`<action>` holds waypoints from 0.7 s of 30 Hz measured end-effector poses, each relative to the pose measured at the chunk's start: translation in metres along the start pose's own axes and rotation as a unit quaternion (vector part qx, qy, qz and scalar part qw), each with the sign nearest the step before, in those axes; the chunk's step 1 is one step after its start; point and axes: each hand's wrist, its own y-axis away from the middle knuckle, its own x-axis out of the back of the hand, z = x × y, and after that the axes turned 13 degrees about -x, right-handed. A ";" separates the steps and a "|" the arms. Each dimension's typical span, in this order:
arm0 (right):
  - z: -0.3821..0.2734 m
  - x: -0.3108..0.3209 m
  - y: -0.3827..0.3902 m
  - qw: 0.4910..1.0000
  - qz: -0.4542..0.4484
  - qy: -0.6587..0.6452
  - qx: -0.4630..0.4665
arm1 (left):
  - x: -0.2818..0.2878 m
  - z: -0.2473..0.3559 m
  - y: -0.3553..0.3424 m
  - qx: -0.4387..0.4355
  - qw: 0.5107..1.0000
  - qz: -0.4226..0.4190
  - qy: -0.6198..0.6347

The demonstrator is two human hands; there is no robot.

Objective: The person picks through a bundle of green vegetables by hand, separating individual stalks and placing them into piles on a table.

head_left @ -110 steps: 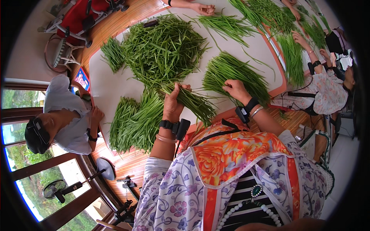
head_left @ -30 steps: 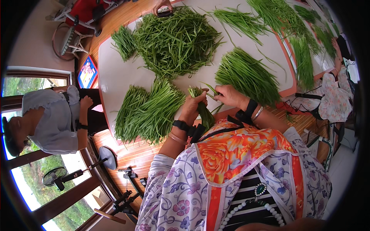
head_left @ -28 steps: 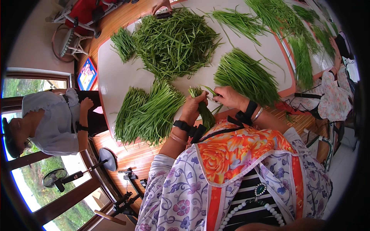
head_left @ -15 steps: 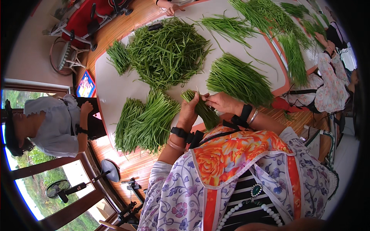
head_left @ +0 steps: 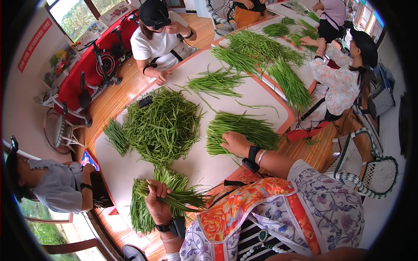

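Observation:
In my left hand (head_left: 157, 195) is a bundle of garlic chives (head_left: 185, 198), with my fingers wrapped round it. That hand is above a larger laid-out bunch of garlic chives (head_left: 141, 213) at the table's near left. My right hand (head_left: 236, 143) reaches onto a thick pile of garlic chives (head_left: 248, 126) at the right, its fingers curled against the stalks near their left ends. The undersides of those fingers are hidden. A big tangled heap of green leaves (head_left: 161, 124) lies beyond and between my hands.
A small bunch (head_left: 116, 137) lies left of the heap, with a dark object (head_left: 145, 101) on top. Loose stalks (head_left: 217, 81) lie farther back. People sit at the left (head_left: 56, 182), far side (head_left: 161, 48) and right (head_left: 339, 74). A woven chair (head_left: 370, 163) stands at right.
My hands have parted. The left has carried its bundle left over the near bunch; the right has let go of it and moved to the right-hand pile. The view has tilted up.

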 end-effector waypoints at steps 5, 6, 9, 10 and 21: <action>0.016 -0.012 -0.009 0.994 -0.023 0.103 -0.013 | -0.024 0.025 0.001 -0.072 0.991 -0.061 0.096; 0.020 -0.018 -0.010 0.995 -0.018 0.101 -0.013 | -0.024 0.027 -0.001 -0.081 0.988 -0.071 0.109; 0.020 -0.019 -0.012 0.996 -0.023 0.078 -0.046 | -0.021 0.029 0.000 -0.095 0.990 -0.082 0.065; 0.020 -0.019 -0.012 0.996 -0.017 0.078 -0.046 | -0.022 0.028 0.000 -0.096 0.989 -0.088 0.067; 0.027 -0.019 -0.013 0.998 0.026 0.054 0.015 | -0.018 0.045 0.015 -0.003 1.000 0.007 -0.026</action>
